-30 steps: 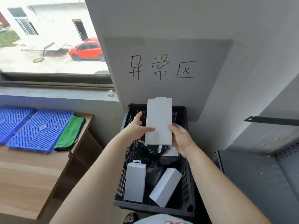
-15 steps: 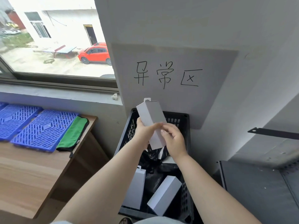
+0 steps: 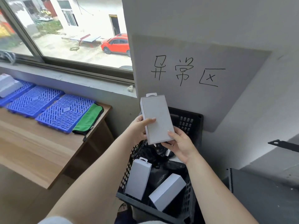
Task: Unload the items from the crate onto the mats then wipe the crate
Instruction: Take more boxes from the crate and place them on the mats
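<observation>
Both hands are on the job here: the left hand is gripping the upper left edge of a white box, thumb laid across its face, while the right hand is pinching its lower right corner. The box is riding in the air above the black crate, touching nothing but the fingers. A second ago it was standing straight and square to the camera; half a second ago it was being turned edge-on; now it is showing its broad face again, leaning with its hang-tab end tipped towards the window side. The view is swinging left too, bringing more of the bench into sight.

That, to my eye, is meaning the carry across is under way. Three blue mats are lying in a row on the bench, and on the far-left one a white item is already sitting, partly cut off by the frame edge. A green cloth is waiting just beside the nearest mat, untouched.

Plenty is remaining in the crate, though: a box with a hanger tab standing against the left wall, another white box lying tilted near the front, and black wrapped things behind them that I cannot make out. So the unloading is looking early, and the wiping is some way off yet.
</observation>
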Available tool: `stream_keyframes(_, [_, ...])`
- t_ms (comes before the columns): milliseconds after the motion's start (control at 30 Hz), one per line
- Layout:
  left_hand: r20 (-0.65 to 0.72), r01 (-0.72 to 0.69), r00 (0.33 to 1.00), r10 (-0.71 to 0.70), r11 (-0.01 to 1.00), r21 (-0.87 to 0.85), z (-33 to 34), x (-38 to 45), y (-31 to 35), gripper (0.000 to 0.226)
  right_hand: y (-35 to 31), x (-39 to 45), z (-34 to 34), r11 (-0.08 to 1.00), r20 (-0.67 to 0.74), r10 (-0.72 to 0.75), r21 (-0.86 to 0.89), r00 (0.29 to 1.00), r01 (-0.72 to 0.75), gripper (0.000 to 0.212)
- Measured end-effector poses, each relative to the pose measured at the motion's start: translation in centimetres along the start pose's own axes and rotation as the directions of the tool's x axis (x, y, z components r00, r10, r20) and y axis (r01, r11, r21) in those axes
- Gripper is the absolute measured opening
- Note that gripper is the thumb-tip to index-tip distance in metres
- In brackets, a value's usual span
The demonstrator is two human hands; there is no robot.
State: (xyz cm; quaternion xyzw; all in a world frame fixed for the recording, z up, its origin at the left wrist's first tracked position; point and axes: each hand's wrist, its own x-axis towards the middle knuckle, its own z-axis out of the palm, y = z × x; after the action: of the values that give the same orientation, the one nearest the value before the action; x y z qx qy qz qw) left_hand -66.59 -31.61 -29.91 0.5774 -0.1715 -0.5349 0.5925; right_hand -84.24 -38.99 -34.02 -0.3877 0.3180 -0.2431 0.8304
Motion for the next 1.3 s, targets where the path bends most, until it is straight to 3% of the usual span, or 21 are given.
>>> stream_keyframes(200, [-0.084, 0.090, 0.993, -0.085, 0.994, 0.061, -2.5, -2.1, -1.9, 0.047, 1.5, 0.6, 1.2, 0.996, -0.012, -0.010, 0.090, 1.000, 0.011, 0.042])
stream_keyframes(400, [-0.157, 0.040, 0.987, -0.038, 0.999, 0.011, -4.8, -3.7, -2.2, 0.053, 2.6, 1.2, 3.3, 0.995, 0.052, 0.047, 0.088, 0.998, -0.052, 0.052])
stream_keyframes(467, [-0.213, 0.021, 0.977, -0.004, 0.997, 0.077, -5.4, -4.2, -2.0, 0.054, 2.9, 1.3, 4.2, 0.998, 0.041, 0.056, 0.014, 0.998, -0.056, 0.050])
stream_keyframes(533, [-0.278, -0.003, 0.958, 0.072, 0.971, 0.240, -5.5, -4.6, -1.7, 0.049, 3.6, 1.4, 5.5, 0.993, -0.051, -0.054, -0.109, 0.997, 0.048, 0.052])
stream_keyframes(600, [-0.286, -0.036, 0.948, 0.142, 0.937, 0.348, -5.2, -4.9, -1.0, 0.056, 4.7, 1.0, 7.5, 0.935, -0.118, -0.267, -0.274, 0.957, 0.227, 0.056])
stream_keyframes(767, [-0.320, -0.026, 0.943, 0.097, 0.976, 0.218, -5.8, -5.6, 0.7, 0.126, 8.1, -1.4, 13.4, 0.724, -0.047, -0.535, -0.540, 0.843, 0.430, 0.061])
stream_keyframes(833, [-0.324, -0.100, 0.933, 0.157, 0.978, 0.185, -7.4, -6.5, 1.3, 0.110, 9.3, -1.9, 15.6, 0.633, 0.041, -0.593, -0.594, 0.804, 0.496, 0.065])
stream_keyframes(900, [-0.310, -0.168, 0.929, 0.202, 0.977, 0.133, -9.9, -7.7, 1.9, 0.082, 9.8, -2.2, 17.5, 0.690, 0.136, -0.514, -0.521, 0.847, 0.502, 0.063])
stream_keyframes(967, [-0.253, -0.152, 0.954, 0.162, 0.987, 0.058, -13.1, -9.1, 2.5, 0.073, 10.0, -2.1, 19.2, 0.817, 0.150, -0.396, -0.393, 0.906, 0.422, 0.045])
stream_keyframes(1033, [-0.157, -0.098, 0.983, 0.098, 0.995, 0.009, -16.4, -10.8, 3.0, 0.077, 10.2, -1.3, 20.9, 0.933, 0.054, -0.256, -0.246, 0.965, 0.261, 0.031])
stream_keyframes(1100, [-0.036, -0.082, 0.996, 0.081, 0.995, -0.052, -19.5, -12.3, 3.4, 0.068, 10.6, -0.3, 22.6, 0.999, 0.061, -0.032, -0.035, 0.998, 0.034, 0.032])
stream_keyframes(1200, [0.039, -0.085, 0.995, 0.090, 0.988, -0.128, -24.0, -14.5, 4.1, 0.048, 12.2, 0.8, 25.5, 0.957, 0.261, 0.180, 0.176, 0.948, -0.230, 0.041])
stream_keyframes(1300, [-0.030, -0.072, 0.997, 0.070, 0.994, -0.082, -29.1, -15.7, 4.9, 0.044, 14.4, 1.8, 28.9, 0.955, 0.337, 0.162, 0.182, 0.927, -0.233, 0.050])
